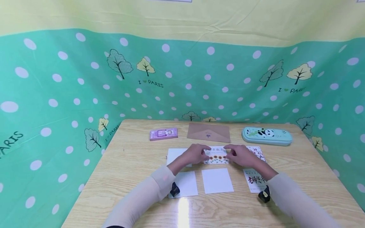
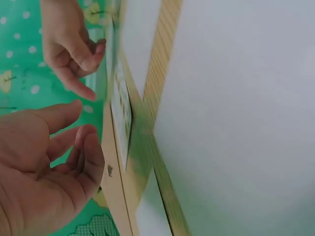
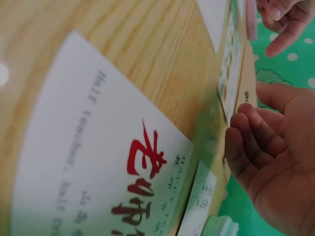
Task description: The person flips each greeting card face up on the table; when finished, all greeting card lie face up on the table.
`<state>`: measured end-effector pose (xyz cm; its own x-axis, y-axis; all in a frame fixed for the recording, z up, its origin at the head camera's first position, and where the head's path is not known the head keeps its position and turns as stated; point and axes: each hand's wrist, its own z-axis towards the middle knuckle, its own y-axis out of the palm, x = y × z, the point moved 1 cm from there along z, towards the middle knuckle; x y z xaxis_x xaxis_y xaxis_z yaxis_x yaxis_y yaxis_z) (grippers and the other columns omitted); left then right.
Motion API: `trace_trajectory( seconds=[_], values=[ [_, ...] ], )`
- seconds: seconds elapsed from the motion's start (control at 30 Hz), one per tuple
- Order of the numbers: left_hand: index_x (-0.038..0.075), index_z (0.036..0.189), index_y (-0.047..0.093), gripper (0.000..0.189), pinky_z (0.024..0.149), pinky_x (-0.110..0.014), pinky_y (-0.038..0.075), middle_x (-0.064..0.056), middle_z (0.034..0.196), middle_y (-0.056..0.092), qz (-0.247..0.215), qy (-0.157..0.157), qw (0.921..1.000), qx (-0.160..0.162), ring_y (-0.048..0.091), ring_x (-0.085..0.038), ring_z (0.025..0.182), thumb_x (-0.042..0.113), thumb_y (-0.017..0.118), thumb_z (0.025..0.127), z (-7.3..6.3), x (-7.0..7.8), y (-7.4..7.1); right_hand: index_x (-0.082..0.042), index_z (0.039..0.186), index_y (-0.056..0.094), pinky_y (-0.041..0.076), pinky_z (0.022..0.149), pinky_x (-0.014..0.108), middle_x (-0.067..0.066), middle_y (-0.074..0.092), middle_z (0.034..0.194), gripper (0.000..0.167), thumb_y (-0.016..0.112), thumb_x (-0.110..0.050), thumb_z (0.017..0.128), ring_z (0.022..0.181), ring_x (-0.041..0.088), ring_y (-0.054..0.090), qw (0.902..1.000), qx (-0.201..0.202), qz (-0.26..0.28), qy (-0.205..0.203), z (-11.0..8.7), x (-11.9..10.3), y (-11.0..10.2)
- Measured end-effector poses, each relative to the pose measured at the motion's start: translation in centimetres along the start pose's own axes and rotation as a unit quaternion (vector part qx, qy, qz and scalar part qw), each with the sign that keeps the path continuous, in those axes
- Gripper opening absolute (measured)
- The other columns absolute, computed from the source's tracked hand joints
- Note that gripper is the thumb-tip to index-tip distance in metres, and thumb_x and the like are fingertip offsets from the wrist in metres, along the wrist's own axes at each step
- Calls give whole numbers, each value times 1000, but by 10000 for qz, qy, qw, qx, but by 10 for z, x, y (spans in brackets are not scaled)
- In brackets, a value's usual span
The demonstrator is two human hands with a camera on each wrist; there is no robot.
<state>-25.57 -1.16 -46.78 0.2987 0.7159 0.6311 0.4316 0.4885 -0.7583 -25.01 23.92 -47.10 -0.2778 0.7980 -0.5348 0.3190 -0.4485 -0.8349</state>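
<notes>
A card printed with sunflowers and Chinese characters [image 1: 215,157] lies in the middle of the back row of cards. By its left edge is my left hand [image 1: 196,153], fingers loosely bent, with thumb and forefinger apart in the left wrist view. My right hand [image 1: 241,155] mirrors it at the right edge, its fingers [image 3: 241,142] loosely curved close to the card. Nothing shows pinched in either hand; whether fingertips touch the card is hard to tell. Partly behind the hands are a white card [image 1: 174,154] and a blossom-patterned card [image 1: 258,152].
In front lie two blank white cards [image 1: 218,180] [image 1: 186,183] and a card with red lettering [image 1: 251,181]. Along the back are a purple box [image 1: 163,134], a brown envelope [image 1: 196,131] and a panda pencil case [image 1: 268,136]. A polka-dot cloth [image 1: 199,85] hangs behind the wooden table [image 1: 122,177].
</notes>
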Motion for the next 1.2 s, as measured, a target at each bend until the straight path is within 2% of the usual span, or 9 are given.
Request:
trace_trajectory(
  seconds=[0.13,0.23,0.53,0.8,0.93,1.07,1.2],
  values=[
    [13,140,61,50,61,-20,45,7,78,63,-286,133,9995,-89,55,-6,65,21,75,93,-11,5,7,-5,141,59,45,56,24,-5,62,79,44,65,-18,99,63,10,53,9999,22,40,-110,-9,-3,-1],
    [10,139,61,52,62,-18,45,9,78,63,-263,199,9993,-153,55,-4,65,20,78,90,-19,7,15,-4,140,59,45,56,24,-6,62,79,44,66,-17,98,63,9,53,9996,-46,143,-223,-17,-7,1],
    [6,143,55,67,61,-19,44,10,77,60,-361,60,9986,-369,53,-3,63,21,83,85,-36,1,31,-4,139,59,45,59,22,-9,62,81,47,69,-19,97,65,4,52,9981,-294,311,-451,-39,-15,13],
    [4,141,54,72,69,-19,46,10,78,59,-180,108,9991,-374,53,-3,66,21,87,80,-41,-4,33,-5,137,61,43,61,21,-10,59,79,46,73,-20,94,66,1,50,9953,-560,356,-705,-47,-13,23],
    [4,140,54,75,70,-19,46,9,80,58,-100,102,9990,-434,52,-3,67,21,90,77,-44,-4,32,-5,140,60,44,63,21,-11,58,77,54,77,-22,91,66,1,50,9944,-681,365,-721,-49,-10,26],
    [4,140,54,81,73,-20,46,7,83,57,101,80,9986,-517,51,-5,70,22,93,72,-46,-2,31,-5,143,58,44,61,20,-11,57,77,63,81,-21,86,64,1,49,9947,-711,363,-641,-50,-8,28],
    [4,137,57,79,73,-19,46,6,88,57,391,156,9977,-524,51,-5,75,22,95,70,-48,1,34,-5,139,62,42,61,20,-10,56,77,60,83,-20,85,65,1,48,9949,-631,423,-670,-50,-7,30]
  ],
)
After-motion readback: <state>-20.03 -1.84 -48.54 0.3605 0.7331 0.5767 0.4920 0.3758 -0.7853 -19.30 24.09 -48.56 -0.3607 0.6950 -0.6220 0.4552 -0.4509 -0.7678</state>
